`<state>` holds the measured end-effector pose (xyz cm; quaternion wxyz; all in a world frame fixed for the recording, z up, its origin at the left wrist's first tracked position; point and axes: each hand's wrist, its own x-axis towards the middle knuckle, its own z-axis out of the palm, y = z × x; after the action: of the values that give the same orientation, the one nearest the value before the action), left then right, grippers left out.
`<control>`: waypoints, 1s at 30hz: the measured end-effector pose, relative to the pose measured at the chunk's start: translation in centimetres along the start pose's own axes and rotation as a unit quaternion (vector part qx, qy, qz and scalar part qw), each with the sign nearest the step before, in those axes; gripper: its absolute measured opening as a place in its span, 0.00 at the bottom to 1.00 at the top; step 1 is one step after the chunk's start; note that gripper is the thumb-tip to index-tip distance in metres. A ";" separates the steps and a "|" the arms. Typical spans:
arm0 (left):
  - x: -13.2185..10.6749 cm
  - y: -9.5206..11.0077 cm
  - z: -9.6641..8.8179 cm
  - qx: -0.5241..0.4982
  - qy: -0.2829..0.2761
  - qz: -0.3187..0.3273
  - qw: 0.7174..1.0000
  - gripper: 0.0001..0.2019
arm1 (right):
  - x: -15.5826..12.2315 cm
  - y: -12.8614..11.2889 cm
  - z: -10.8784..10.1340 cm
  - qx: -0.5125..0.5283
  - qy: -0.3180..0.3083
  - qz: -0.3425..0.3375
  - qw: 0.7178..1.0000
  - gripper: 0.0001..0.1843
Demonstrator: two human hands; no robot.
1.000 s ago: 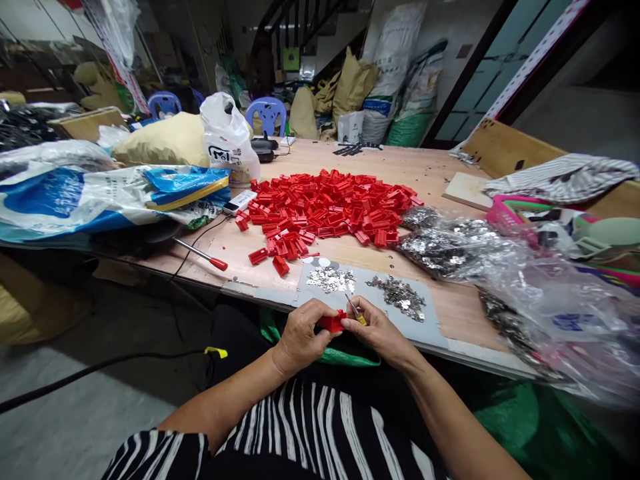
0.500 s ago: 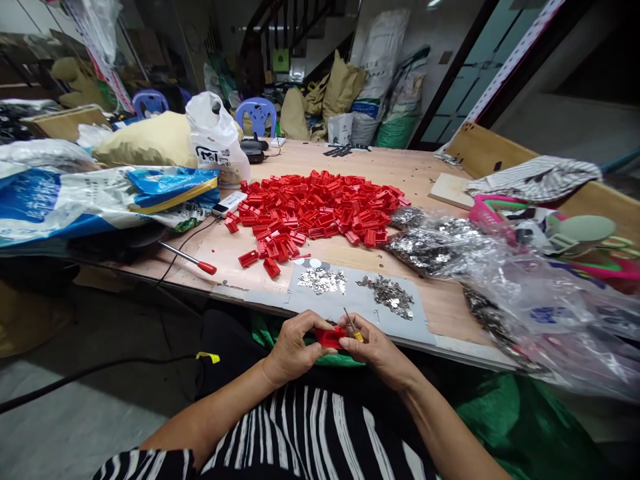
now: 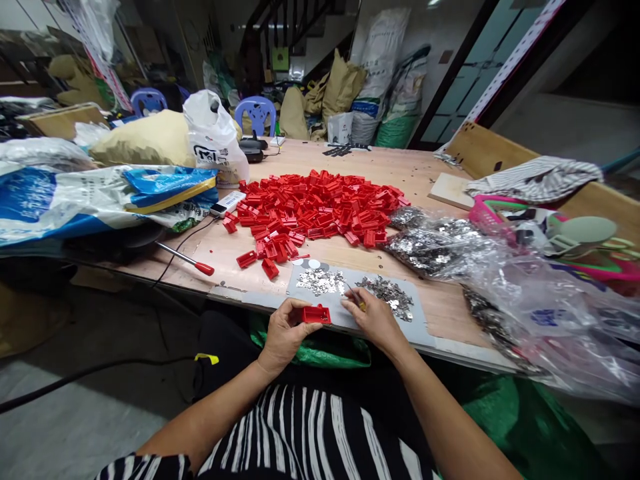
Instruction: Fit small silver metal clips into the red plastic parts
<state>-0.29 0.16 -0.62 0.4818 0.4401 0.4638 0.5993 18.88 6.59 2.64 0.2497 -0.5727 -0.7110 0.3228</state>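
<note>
My left hand (image 3: 287,333) pinches a small red plastic case (image 3: 317,315) at its left end, with the hollow side facing me, at the table's front edge. Closed round a small screwdriver with a yellow handle (image 3: 363,307), my right hand (image 3: 373,317) is over the grey mat (image 3: 350,273). The screwdriver's thin shaft points up and left, towards a pile of shiny flat metal pieces (image 3: 320,281). Just beyond my right hand lies a darker pile of small metal parts (image 3: 390,295).
A big heap of red plastic cases (image 3: 320,207) covers the table's middle. Clear bags of metal parts (image 3: 440,243) and a pink basket (image 3: 493,217) stand right. Sacks (image 3: 165,193) and a red-tipped metal rod (image 3: 203,268) lie left.
My hands have come apart. The right one has moved forward with the screwdriver to the metal pieces; the left has shifted slightly left and up, turning the red case's hollow into view.
</note>
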 end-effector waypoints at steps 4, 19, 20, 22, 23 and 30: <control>0.3 0.0 -0.5 0.080 0.014 0.038 0.996 0.17 | 1.6 0.2 0.4 -0.215 0.042 -0.011 0.976 0.06; 0.3 0.3 -0.9 0.216 0.034 0.110 0.970 0.14 | 1.8 0.7 -0.5 -0.280 0.061 -0.011 0.958 0.07; 0.3 0.2 -0.9 0.218 0.034 0.110 0.969 0.14 | 1.8 0.9 -0.7 -0.288 0.065 -0.010 0.955 0.07; 0.3 0.1 -0.8 0.219 0.033 0.107 0.969 0.14 | 1.9 1.0 -1.0 -0.301 0.070 -0.010 0.951 0.06; 0.3 0.0 -0.8 0.219 0.032 0.106 0.969 0.14 | 1.9 1.0 -1.2 -0.304 0.070 -0.013 0.950 0.07; 0.3 0.0 -0.6 0.218 0.021 0.095 0.971 0.14 | 2.9 -0.3 -0.7 -0.321 0.019 -0.041 0.946 0.08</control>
<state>-0.89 0.35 -0.71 0.3055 0.5640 0.5489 0.5359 18.53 9.45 3.26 0.0787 -0.5990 -0.7949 0.0564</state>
